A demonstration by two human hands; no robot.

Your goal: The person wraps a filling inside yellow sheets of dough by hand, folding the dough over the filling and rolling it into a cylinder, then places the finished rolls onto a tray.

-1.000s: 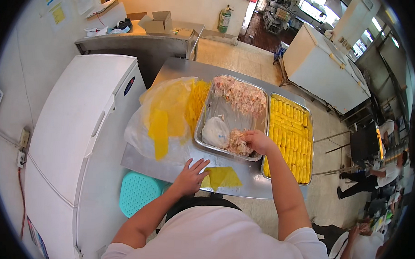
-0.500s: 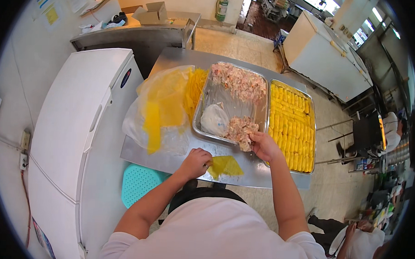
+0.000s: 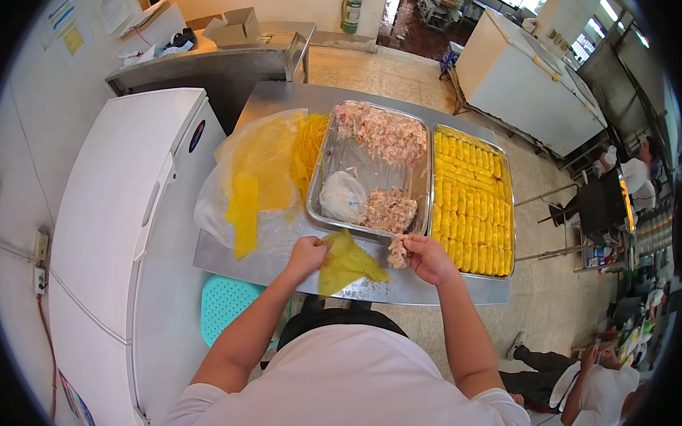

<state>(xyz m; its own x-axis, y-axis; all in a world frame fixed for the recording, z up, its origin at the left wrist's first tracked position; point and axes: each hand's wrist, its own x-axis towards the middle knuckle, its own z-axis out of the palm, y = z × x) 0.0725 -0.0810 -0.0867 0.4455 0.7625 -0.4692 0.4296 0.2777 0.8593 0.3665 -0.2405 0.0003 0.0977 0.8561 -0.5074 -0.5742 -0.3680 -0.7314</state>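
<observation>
A thin yellow wrapper sheet (image 3: 347, 264) hangs by its upper left corner from my left hand (image 3: 307, 255), whose fingers are pinched on it. Its right part droops to the steel table. My right hand (image 3: 428, 258) grips a small lump of pink minced filling (image 3: 398, 252) by the near rim of a deep metal tray (image 3: 319, 205). Inside that tray lie a large mass of filling (image 3: 385, 132) at the far end, a smaller heap (image 3: 390, 210) nearer me, and a whitish plastic bag (image 3: 344, 196). To the right, a shallower tray holds rows of yellow rolls (image 3: 473, 202).
Left on the steel table (image 3: 227, 250) are a clear plastic bag (image 3: 214, 201) and more yellow wrapper sheets (image 3: 243, 209). A white freezer (image 3: 123, 205) stands close on the left, with a turquoise perforated stool (image 3: 227, 307) beside it. Another person (image 3: 598, 387) is at lower right.
My left hand has lifted the wrapper's corner off the table and moved slightly left. My right hand has drawn a lump of filling away from the heap, over the tray's near rim.
</observation>
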